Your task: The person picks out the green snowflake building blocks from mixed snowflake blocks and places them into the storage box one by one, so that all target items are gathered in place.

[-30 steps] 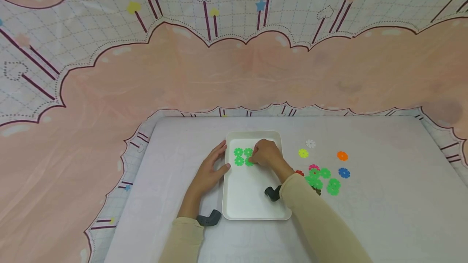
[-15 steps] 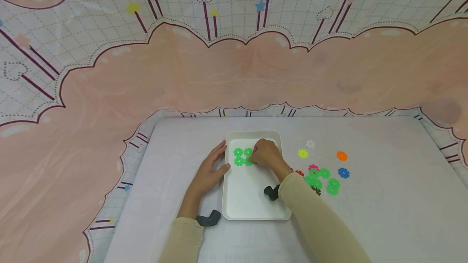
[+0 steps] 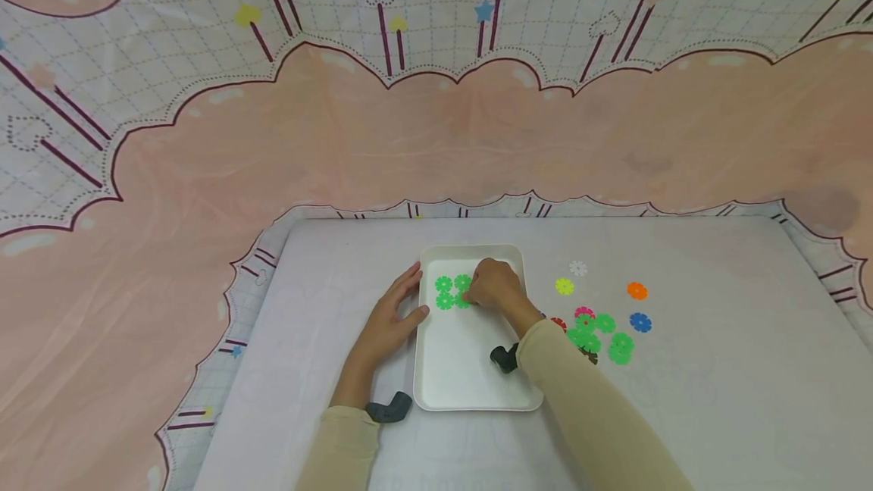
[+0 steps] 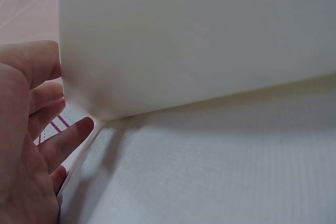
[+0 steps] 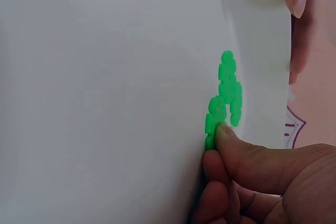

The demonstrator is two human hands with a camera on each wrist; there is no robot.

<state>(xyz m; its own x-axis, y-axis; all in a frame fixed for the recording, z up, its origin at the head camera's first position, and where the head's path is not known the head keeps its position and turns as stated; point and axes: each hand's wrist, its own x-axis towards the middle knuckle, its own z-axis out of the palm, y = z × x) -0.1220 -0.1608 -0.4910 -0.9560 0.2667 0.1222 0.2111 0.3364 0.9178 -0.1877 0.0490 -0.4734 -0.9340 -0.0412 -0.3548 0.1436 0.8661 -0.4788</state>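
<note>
In the head view a white rectangular tray (image 3: 470, 370) lies on the table. My right hand (image 3: 498, 285) is over its upper part, and in the right wrist view the thumb (image 5: 247, 156) and forefinger pinch a green flower-shaped plastic disc (image 5: 214, 116). Another three green flower discs (image 3: 444, 301) lie close beside it in a two-by-two cluster, partly behind the hand. My left hand (image 3: 386, 320) rests along the tray's left edge with fairly straight fingers. The left wrist view has its fingertips (image 4: 79, 129) near the tray's corner.
Right of the tray lie loose flower discs: several green ones (image 3: 585, 338), a yellow one (image 3: 564, 286), a white one (image 3: 578, 269), an orange one (image 3: 637, 291) and a blue one (image 3: 640, 322). Pink, red and dark discs lie partly covered near the right sleeve (image 3: 580, 392).
</note>
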